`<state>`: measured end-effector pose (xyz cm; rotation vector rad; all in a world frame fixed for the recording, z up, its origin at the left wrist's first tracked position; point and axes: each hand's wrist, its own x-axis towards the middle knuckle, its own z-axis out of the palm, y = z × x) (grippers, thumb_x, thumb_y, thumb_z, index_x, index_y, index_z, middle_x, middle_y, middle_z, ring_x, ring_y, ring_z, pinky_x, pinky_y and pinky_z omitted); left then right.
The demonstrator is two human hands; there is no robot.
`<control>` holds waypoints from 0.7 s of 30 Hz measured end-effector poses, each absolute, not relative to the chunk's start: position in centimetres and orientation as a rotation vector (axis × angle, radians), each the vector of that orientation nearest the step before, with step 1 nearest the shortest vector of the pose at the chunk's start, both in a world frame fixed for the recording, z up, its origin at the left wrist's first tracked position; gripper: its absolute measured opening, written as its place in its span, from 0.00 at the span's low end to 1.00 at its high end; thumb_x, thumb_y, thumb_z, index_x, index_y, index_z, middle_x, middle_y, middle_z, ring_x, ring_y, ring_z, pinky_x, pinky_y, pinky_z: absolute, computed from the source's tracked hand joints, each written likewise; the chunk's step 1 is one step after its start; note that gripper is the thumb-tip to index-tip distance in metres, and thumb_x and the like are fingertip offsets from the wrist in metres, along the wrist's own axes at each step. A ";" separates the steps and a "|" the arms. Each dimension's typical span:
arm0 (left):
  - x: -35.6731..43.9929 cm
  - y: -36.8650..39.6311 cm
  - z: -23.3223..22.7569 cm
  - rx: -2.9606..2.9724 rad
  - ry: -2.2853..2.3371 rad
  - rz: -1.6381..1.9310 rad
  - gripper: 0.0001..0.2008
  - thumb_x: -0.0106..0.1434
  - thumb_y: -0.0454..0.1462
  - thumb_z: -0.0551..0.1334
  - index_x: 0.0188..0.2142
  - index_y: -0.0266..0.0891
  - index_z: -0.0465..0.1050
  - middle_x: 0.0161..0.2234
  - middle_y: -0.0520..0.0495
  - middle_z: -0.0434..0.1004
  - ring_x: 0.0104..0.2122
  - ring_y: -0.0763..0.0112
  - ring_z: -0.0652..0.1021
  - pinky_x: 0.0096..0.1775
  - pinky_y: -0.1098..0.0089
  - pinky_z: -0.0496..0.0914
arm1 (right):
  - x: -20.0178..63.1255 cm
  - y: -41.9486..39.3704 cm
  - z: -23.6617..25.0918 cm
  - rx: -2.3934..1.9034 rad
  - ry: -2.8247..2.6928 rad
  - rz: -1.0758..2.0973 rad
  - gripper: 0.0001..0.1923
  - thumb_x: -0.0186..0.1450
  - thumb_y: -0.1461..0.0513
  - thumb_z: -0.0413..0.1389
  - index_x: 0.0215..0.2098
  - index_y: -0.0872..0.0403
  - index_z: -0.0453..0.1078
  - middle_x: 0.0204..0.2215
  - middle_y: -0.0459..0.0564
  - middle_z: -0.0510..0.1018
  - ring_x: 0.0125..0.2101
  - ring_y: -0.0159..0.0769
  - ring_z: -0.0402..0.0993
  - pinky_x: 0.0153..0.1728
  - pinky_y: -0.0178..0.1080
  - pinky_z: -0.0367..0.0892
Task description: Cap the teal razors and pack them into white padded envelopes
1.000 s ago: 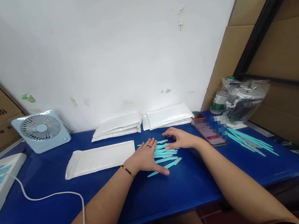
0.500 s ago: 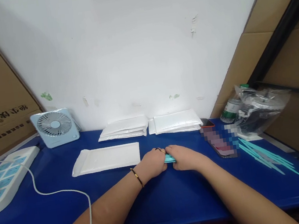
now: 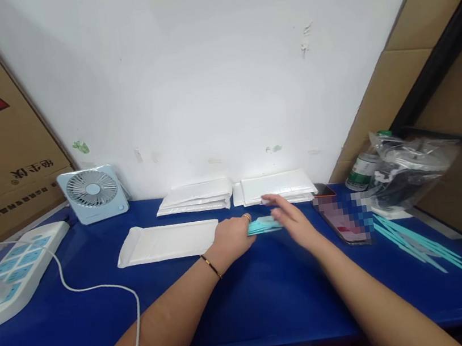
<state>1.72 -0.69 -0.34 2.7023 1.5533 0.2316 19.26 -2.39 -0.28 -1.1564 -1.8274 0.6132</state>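
Note:
Closed around one end of a bundle of turquoise strips (image 3: 263,226) is my left hand (image 3: 233,238), with a ring and a black-and-gold bracelet on that arm. The bundle's other end sticks out to the right. My right hand (image 3: 297,224) is just beside that free end, fingers apart and slightly raised; whether a finger touches the strips is unclear. A white padded mailer (image 3: 169,242) lies flat left of my left hand. Behind my hands are two stacks of white padded mailers, a left stack (image 3: 195,197) and a right stack (image 3: 278,187).
Loose turquoise strips (image 3: 421,243) lie at the right, near a phone (image 3: 344,226) and a plastic-bagged dark item (image 3: 403,177) beside a bottle (image 3: 362,170). At left stand a blue fan (image 3: 94,193) and a power strip (image 3: 30,270). A white cable (image 3: 96,286) crosses my left forearm.
My right hand has let go of the turquoise strips and opened, lifting to the right. More of the bundle now shows. The view has shifted slightly.

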 end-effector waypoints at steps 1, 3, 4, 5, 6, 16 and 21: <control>1.7 -0.8 -0.3 2.698 1.527 0.247 0.12 0.59 0.43 0.56 0.41 0.42 0.66 0.33 0.46 0.77 0.34 0.58 0.79 0.33 0.65 0.70 | 19.1 -2.3 -0.3 -1.121 -1.699 0.651 0.24 0.67 0.47 0.41 0.54 0.48 0.61 0.51 0.51 0.70 0.51 0.41 0.66 0.47 0.43 0.65; 1.7 -0.9 -0.4 2.719 1.448 0.269 0.12 0.59 0.43 0.56 0.41 0.43 0.66 0.33 0.46 0.78 0.34 0.59 0.79 0.33 0.65 0.71 | 18.7 -2.3 -0.3 -1.072 -1.634 0.717 0.25 0.69 0.49 0.34 0.54 0.48 0.61 0.52 0.51 0.69 0.52 0.39 0.66 0.49 0.44 0.64; 1.7 -1.0 -0.4 2.737 1.428 0.271 0.11 0.59 0.43 0.56 0.41 0.43 0.67 0.33 0.46 0.78 0.34 0.59 0.79 0.33 0.65 0.71 | 18.6 -2.4 -0.2 -1.067 -1.689 0.714 0.24 0.69 0.49 0.36 0.55 0.48 0.61 0.52 0.51 0.69 0.52 0.40 0.65 0.50 0.44 0.63; 1.7 -1.0 -0.4 2.756 1.432 0.260 0.11 0.59 0.42 0.56 0.40 0.42 0.67 0.33 0.45 0.78 0.34 0.58 0.79 0.33 0.65 0.71 | 18.5 -2.6 -0.1 -1.085 -1.782 0.665 0.24 0.67 0.48 0.40 0.56 0.49 0.60 0.53 0.52 0.68 0.53 0.40 0.64 0.52 0.45 0.62; 1.7 -1.1 -0.4 2.770 1.459 0.239 0.11 0.59 0.41 0.56 0.40 0.41 0.67 0.33 0.44 0.78 0.33 0.58 0.79 0.33 0.64 0.71 | 18.4 -2.8 0.1 -1.126 -1.890 0.571 0.26 0.64 0.48 0.47 0.57 0.49 0.59 0.55 0.53 0.66 0.55 0.42 0.62 0.54 0.46 0.59; 2.6 -2.2 0.6 2.817 1.429 0.093 0.09 0.60 0.31 0.53 0.39 0.34 0.69 0.33 0.39 0.77 0.35 0.57 0.78 0.37 0.61 0.69 | 16.1 -2.9 -0.8 -1.884 -2.417 0.180 0.09 0.60 0.62 0.51 0.39 0.52 0.69 0.36 0.56 0.78 0.35 0.45 0.75 0.30 0.38 0.60; -1.5 -0.5 1.9 2.731 1.379 0.276 0.42 0.43 0.55 0.67 0.55 0.42 0.61 0.54 0.38 0.66 0.55 0.51 0.65 0.50 0.60 0.64 | 19.2 -1.7 -0.8 -1.975 -2.330 0.132 0.07 0.60 0.60 0.54 0.36 0.51 0.70 0.34 0.54 0.78 0.34 0.45 0.75 0.29 0.37 0.58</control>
